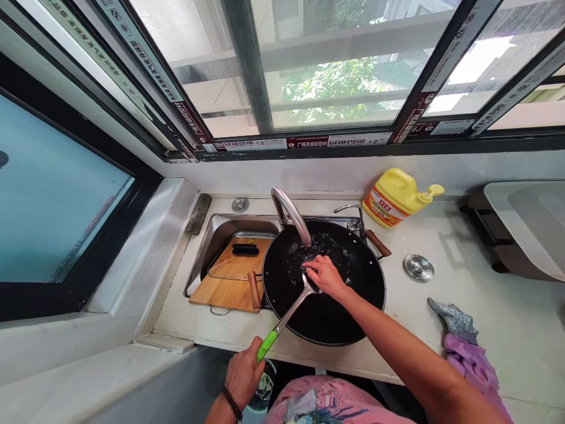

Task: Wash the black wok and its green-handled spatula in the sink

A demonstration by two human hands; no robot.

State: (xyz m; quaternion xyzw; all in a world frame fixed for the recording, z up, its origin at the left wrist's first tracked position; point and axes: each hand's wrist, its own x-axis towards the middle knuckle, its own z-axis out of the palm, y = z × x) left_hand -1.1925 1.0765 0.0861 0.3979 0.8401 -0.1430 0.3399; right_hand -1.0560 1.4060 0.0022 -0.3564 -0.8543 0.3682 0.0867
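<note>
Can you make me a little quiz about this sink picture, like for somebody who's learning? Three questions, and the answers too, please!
1. Pick one: what does the left hand grip?
A) the yellow jug
B) the spatula's green handle
C) the purple cloth

2. True or false: the wooden board is on the left side of the black wok in the picture.

3. Short answer: which hand is nearer the metal faucet?

Key: 1: B. 2: True. 3: The right hand.
</note>
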